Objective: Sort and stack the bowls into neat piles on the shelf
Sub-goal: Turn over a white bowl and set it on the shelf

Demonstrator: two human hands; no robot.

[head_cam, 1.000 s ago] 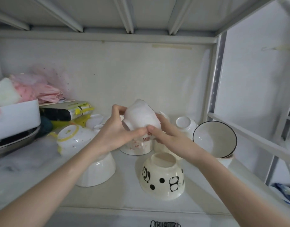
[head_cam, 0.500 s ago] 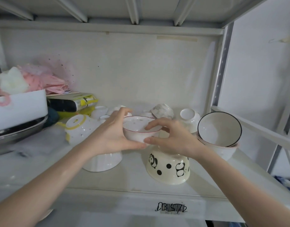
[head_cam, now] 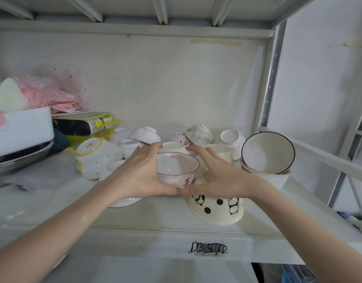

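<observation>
Hands cup a small upright bowl with a red rim [head_cam: 177, 169] from both sides above the white shelf [head_cam: 135, 217]. Left hand [head_cam: 138, 176] presses its palm against the bowl's left wall, fingers held together and reaching past the far rim, thumb curled under the near side. Right hand [head_cam: 216, 176] mirrors it on the right wall, fingers together and stretched toward the far rim, thumb meeting the left thumb below the red characters. Just beneath the right hand an upside-down panda bowl [head_cam: 216, 209] sits near the shelf's front edge. To the right, a black-rimmed bowl [head_cam: 268, 153] leans tilted inside a pink-rimmed bowl [head_cam: 278, 177]. Left of the hands lies a tipped yellow-rimmed bowl [head_cam: 96, 158]. Farther back, more white bowls crowd together, mostly upside down.
</observation>
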